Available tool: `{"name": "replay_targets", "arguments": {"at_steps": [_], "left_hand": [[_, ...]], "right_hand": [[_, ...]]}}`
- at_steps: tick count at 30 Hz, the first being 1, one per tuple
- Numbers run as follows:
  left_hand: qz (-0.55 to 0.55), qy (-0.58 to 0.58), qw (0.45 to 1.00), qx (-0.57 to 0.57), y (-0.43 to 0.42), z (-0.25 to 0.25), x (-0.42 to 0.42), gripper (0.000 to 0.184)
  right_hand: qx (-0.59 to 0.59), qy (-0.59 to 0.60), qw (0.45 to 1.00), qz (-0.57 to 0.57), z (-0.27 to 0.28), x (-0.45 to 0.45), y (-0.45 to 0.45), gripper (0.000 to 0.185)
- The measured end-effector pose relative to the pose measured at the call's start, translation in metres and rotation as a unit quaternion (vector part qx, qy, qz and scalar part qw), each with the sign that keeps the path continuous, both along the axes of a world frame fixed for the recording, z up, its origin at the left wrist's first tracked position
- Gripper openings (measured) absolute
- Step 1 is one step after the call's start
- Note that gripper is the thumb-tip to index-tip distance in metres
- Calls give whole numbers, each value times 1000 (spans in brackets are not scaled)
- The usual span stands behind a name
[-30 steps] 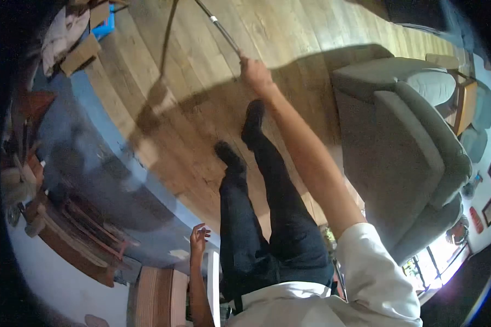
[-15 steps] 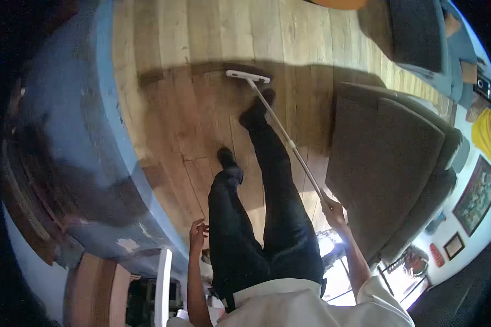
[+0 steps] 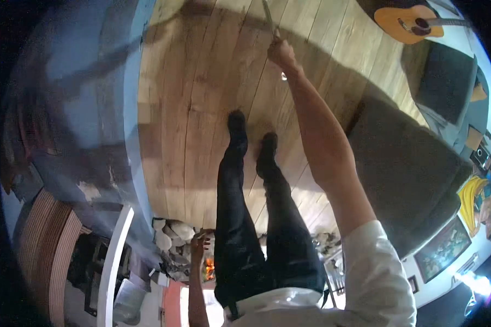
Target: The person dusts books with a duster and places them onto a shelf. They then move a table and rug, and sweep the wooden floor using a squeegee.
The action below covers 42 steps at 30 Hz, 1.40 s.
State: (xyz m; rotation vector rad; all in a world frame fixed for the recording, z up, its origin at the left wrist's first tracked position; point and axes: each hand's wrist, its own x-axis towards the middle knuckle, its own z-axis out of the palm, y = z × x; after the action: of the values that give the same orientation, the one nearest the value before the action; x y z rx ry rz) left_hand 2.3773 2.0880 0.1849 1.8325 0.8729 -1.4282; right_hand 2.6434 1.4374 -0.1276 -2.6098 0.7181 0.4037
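Note:
My right hand (image 3: pixel 282 53) is wrapped round the long thin handle of a flat mop (image 3: pixel 267 16), with the arm stretched far forward. Only a short length of the handle shows at the top edge; the mop's head is out of view. Down beside my left thigh hangs my left hand (image 3: pixel 202 243), its fingers loosely bent and apart, holding nothing. Beneath me lies the wood-plank floor (image 3: pixel 202 82), where my dark-clad legs and feet stand.
A blue wall (image 3: pixel 82 98) runs along the left. To the right stands a dark sofa (image 3: pixel 403 180). A guitar (image 3: pixel 403 24) is at the upper right. Stones (image 3: pixel 169 240) lie near my left hand, and a white-edged shelf (image 3: pixel 114 261) is at the lower left.
My right hand has swung from beside my right leg to far forward, carrying the mop, whose head has left the view. My feet have shifted, and the guitar now shows more fully.

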Motion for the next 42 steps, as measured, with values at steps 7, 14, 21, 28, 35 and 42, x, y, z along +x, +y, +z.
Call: {"name": "replay_targets", "arguments": {"at_steps": [7, 14, 21, 28, 35, 42], "left_hand": [[57, 7, 998, -33, 8, -3, -86, 36], [13, -102, 993, -53, -24, -21, -102, 27], [97, -52, 991, -70, -22, 0, -93, 28], [216, -80, 973, -17, 22, -24, -131, 37], [155, -117, 981, -24, -4, -45, -232, 34], [-58, -420, 898, -115, -5, -107, -381, 28]], "right_hand": [[160, 105, 975, -112, 187, -371, 124, 67], [357, 165, 869, -299, 337, -492, 132, 40], [360, -75, 921, -128, 182, -200, 104, 44], [221, -50, 971, -82, 54, 86, 211, 34], [146, 16, 985, 86, 119, -167, 204, 36], [183, 219, 953, -105, 302, -500, 144, 38]]}}
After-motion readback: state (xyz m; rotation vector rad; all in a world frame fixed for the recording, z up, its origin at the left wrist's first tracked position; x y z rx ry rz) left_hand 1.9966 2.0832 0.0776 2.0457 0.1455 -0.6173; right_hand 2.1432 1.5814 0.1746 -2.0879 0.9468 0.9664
